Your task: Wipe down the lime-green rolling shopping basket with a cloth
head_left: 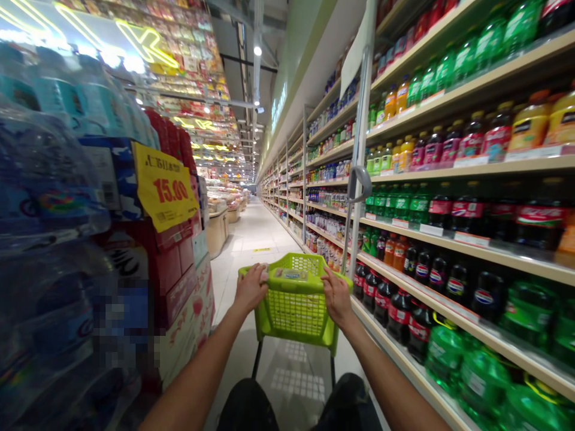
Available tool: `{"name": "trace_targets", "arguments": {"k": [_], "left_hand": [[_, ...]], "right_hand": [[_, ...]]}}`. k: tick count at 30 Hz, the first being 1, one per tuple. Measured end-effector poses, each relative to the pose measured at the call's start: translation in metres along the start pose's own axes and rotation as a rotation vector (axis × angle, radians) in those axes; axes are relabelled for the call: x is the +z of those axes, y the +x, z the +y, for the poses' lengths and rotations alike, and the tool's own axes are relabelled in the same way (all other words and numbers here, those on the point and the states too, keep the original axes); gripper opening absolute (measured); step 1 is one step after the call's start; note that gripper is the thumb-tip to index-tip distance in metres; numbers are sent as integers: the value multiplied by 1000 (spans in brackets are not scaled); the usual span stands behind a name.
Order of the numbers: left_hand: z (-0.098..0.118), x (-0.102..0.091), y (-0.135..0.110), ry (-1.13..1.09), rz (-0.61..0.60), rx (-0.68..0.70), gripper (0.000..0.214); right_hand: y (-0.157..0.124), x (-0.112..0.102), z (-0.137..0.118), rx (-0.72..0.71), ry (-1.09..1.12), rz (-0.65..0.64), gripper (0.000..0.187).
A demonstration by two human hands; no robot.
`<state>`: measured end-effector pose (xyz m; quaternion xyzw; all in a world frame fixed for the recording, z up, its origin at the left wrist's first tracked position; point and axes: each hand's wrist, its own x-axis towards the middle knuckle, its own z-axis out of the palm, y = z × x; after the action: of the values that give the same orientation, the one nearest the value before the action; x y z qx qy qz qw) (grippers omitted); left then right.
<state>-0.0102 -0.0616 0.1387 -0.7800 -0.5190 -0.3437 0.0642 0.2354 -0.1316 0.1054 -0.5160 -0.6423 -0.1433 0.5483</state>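
A lime-green plastic shopping cart (294,311) stands directly in front of me in the aisle, its basket walls a grid of small holes. At the left end of its handle, my left hand (252,288) is wrapped round the bar. My right hand (336,294) grips the right end of the same handle. Between the two hands a small label panel (291,274) sits on the handle. No goods show through the basket's grid. Both forearms reach forward over my dark-clad knees.
Shelves of soda bottles (467,212) line the right side, close to the cart. On the left rise stacked drink packs (49,197) and cartons with a yellow price sign (166,187). The pale tiled floor (256,221) runs ahead between them, past wooden display bins (218,232).
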Motion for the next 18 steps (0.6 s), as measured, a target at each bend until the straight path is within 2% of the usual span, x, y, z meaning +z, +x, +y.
{"name": "trace_targets", "arguments": {"k": [3,5,6,8,10,12,14,18], "left_hand": [[-18,3,1,-124,33,-8,48],[-16,9,-1,-239,105,-33,45],[-8,13,-3,-290,140,-26,44],[16,25,-8,-367,161,73,45],[43,35,-11,-407,95,271,47],[56,38,-10,-399,42,361,48],[49,33,-7,-365,55,289,47],[7,17,0,-302,160,-29,44]], "right_hand": [[0,0,-1,-7,8,-27,39],[0,2,-3,-8,-4,-34,39],[-1,3,-4,-6,-12,-31,39],[-1,4,-4,1,-24,-18,38],[-2,3,-3,-1,-25,-12,38],[-2,1,0,-10,-15,-16,39],[-3,-2,3,-21,2,-25,39],[-3,-1,2,-14,14,-9,40]]}}
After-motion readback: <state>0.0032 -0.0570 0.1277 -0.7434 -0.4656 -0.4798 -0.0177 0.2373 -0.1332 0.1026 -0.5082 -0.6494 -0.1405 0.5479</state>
